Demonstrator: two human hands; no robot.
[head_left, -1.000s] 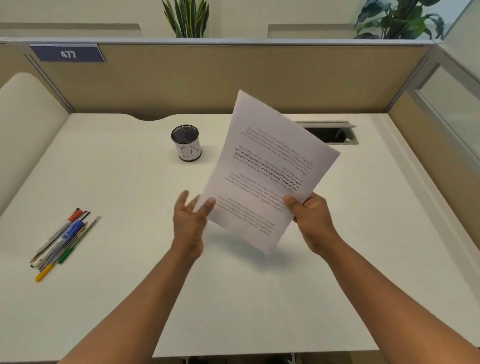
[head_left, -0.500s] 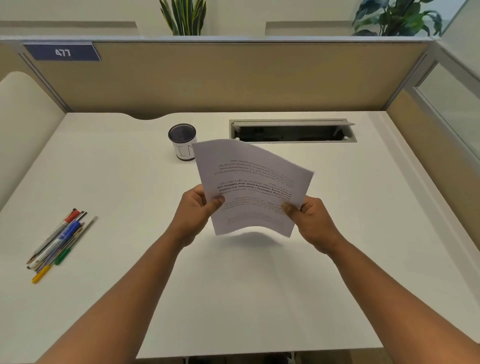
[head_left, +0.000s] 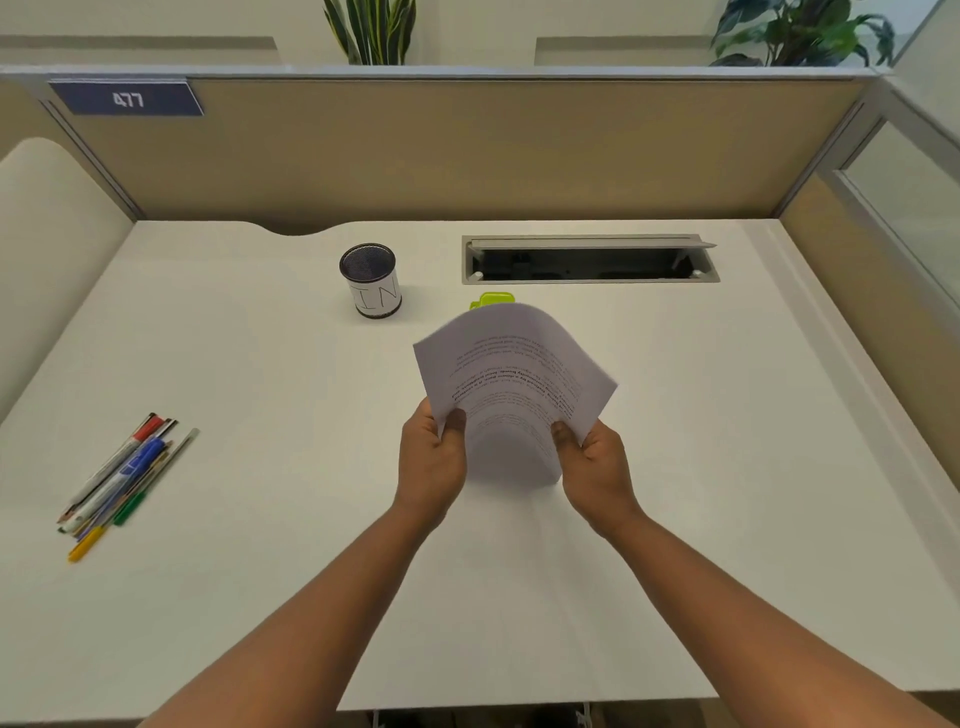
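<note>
A white printed sheet of paper (head_left: 511, 379) is held above the middle of the white desk (head_left: 260, 364), bowed upward into an arch, its text upside down to me. My left hand (head_left: 431, 462) grips its near left edge with the thumb on top. My right hand (head_left: 595, 467) grips the near right edge the same way. Just beyond the paper's far edge a small lime-green object (head_left: 493, 300) peeks out on the desk, mostly hidden.
A black mesh pen cup (head_left: 371, 280) marked "IN" stands behind and left of the paper. Several pens and markers (head_left: 122, 480) lie at the desk's left. An open cable slot (head_left: 589, 259) is at the back. Beige partition walls enclose three sides.
The sheet came down from a raised, tilted position and now bows upward. My left hand, first only touching its edge, took hold, and both hands moved closer together. The green object became visible.
</note>
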